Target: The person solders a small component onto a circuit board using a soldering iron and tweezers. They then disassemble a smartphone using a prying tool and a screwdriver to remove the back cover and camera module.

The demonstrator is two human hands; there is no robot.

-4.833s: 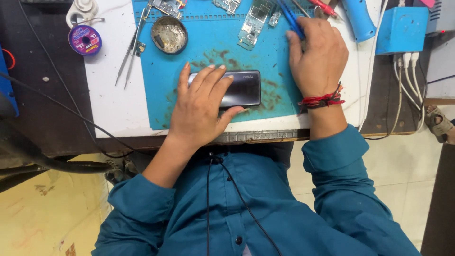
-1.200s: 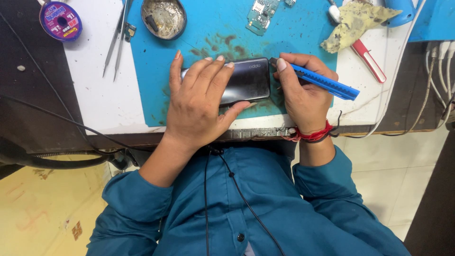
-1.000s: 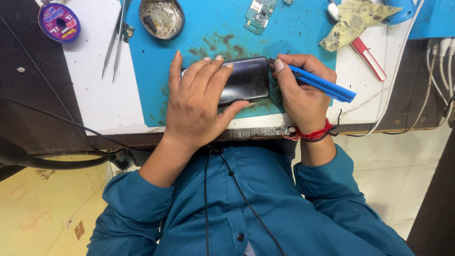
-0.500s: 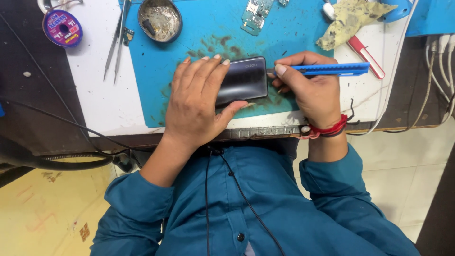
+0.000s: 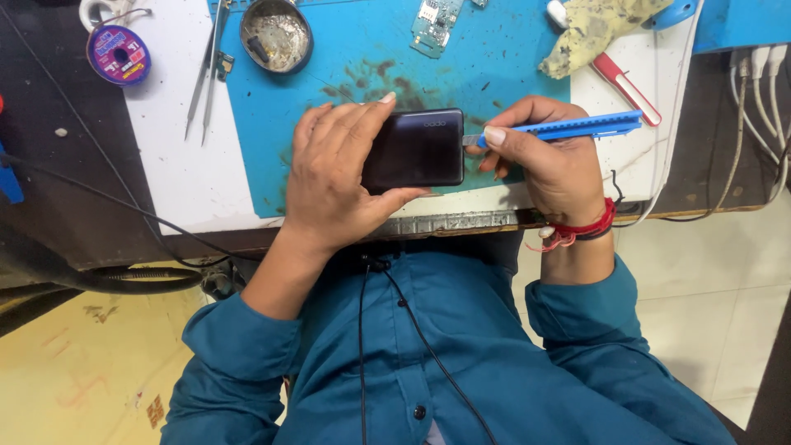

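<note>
A black smartphone (image 5: 422, 148) lies back-up on a blue work mat (image 5: 354, 74). My left hand (image 5: 334, 177) lies flat across its left part, fingers spread over the top and thumb under its near edge, pinning it down. My right hand (image 5: 548, 161) grips a blue utility knife (image 5: 568, 128), held level; its metal blade tip touches the phone's right edge.
On the mat's far side stand a round metal dish (image 5: 276, 35) and a small green circuit board (image 5: 435, 18). Tweezers (image 5: 208, 70) and a purple solder-wick spool (image 5: 119, 54) lie to the left. A stained cloth (image 5: 593, 29) and red-handled tool (image 5: 626, 78) lie far right, white cables (image 5: 754, 70) beyond.
My right hand picked up the blue knife and brought it to the phone's right edge, then swung it from slanted to level. My left hand stayed on the phone.
</note>
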